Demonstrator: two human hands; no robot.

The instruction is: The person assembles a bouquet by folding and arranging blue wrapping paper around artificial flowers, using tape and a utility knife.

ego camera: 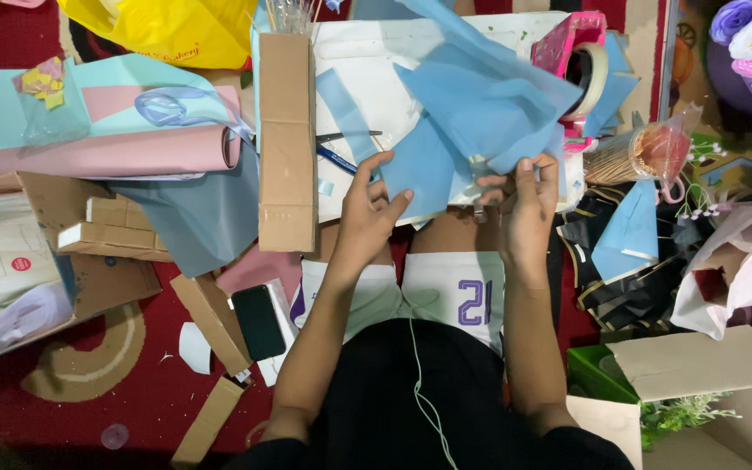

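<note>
Pink roll lay far left on the floor, cardboard box beside it, phone below. L hand pinched lower edge of blue paper, fingers closed on it. Paper sat over white board, above the lap. R hand gripped the paper's folded middle. Tape dispenser w/ skewers at right.

Both hands on blue paper sheets; left hand grips lower left edge; right hand pinches folded middle; tape dispenser just right; cardboard box left.
</note>
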